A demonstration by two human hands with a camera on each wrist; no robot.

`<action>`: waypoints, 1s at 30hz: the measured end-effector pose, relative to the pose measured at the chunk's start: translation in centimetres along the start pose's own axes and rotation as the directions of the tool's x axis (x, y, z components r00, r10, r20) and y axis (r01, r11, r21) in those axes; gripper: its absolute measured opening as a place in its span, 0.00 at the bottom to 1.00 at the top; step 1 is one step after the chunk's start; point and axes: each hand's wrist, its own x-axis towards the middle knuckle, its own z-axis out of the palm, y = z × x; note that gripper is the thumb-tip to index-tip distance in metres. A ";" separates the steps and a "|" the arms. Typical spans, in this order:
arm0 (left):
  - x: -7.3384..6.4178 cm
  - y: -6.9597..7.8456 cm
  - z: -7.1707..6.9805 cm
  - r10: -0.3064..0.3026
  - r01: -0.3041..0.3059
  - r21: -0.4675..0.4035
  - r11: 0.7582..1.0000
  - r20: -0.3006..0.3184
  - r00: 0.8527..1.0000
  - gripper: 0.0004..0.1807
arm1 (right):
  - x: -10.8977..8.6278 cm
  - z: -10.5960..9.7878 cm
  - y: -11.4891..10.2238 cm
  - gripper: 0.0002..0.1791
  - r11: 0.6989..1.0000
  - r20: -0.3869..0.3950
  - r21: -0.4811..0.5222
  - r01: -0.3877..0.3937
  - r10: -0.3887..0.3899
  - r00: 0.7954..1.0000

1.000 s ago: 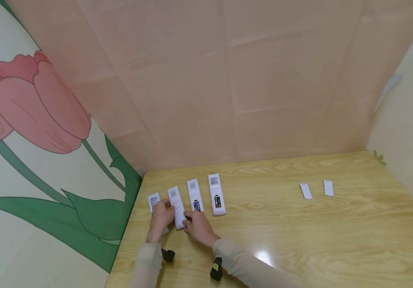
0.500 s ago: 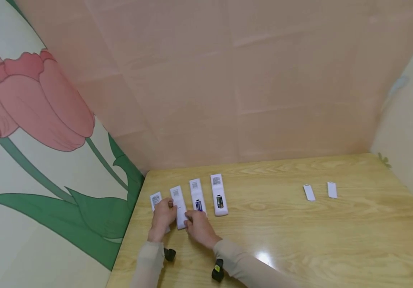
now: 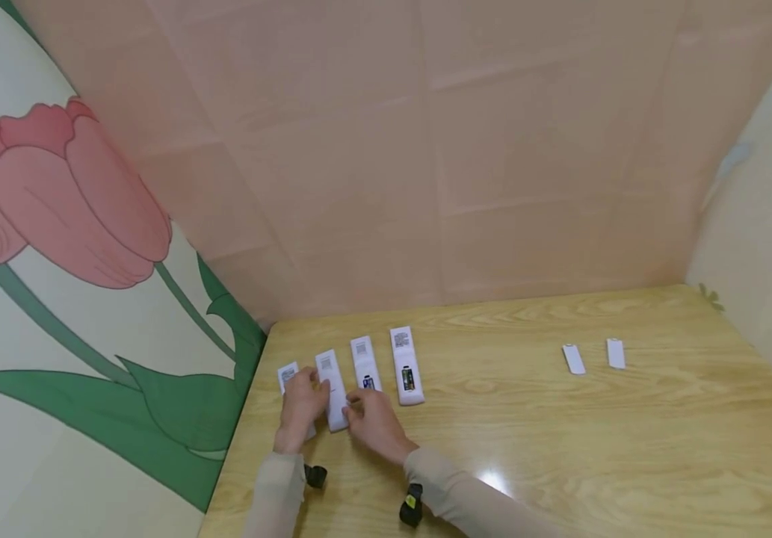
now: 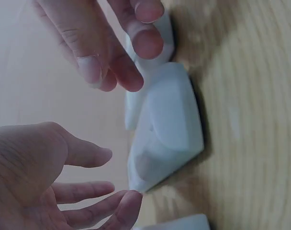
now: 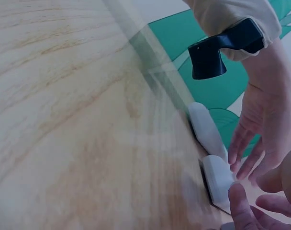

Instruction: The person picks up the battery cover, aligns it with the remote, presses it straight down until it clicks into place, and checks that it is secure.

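Four white remote controls lie back side up in a slanting row on the wood-grain table. My left hand (image 3: 302,406) hovers over the leftmost remote (image 3: 288,371), hiding much of it. Its fingertips reach the left edge of the second remote (image 3: 329,381), whose back shows no batteries. At that remote's lower right edge are the fingertips of my right hand (image 3: 377,426). In the left wrist view, my left hand's fingers spread loosely beside the remote's near end (image 4: 172,110). My right hand's fingers bend gently above it. The third remote (image 3: 362,355) shows blue batteries, its lower end partly covered.
Farther right, a fourth remote (image 3: 402,351) has an open battery compartment with dark batteries. Two white battery covers (image 3: 574,359) lie apart at the right of the table (image 3: 493,418). A pink backdrop (image 3: 426,149) stands behind, and a tulip-printed panel (image 3: 76,209) at the left.
The head view sways slightly and returns. Both hands stay at the second remote, with only small shifts of the right fingers; the remotes and covers keep their places.
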 end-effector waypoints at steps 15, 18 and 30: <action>0.0 1.7 0.7 -0.025 0.023 -0.093 0.995 -0.019 1.000 0.24 | -1.2 -3.0 0.5 0.10 0.985 -0.094 0.174 0.011 0.006 0.996; 0.0 2.1 0.9 -0.027 0.026 -0.113 0.993 -0.011 1.000 0.24 | -1.3 -3.9 0.6 0.10 0.986 -0.109 0.168 -0.009 0.027 0.994; 0.6 2.7 1.5 0.002 -0.003 -0.173 0.985 -0.005 1.000 0.25 | -1.0 -6.9 1.8 0.09 0.982 -0.205 0.189 -0.030 0.069 0.976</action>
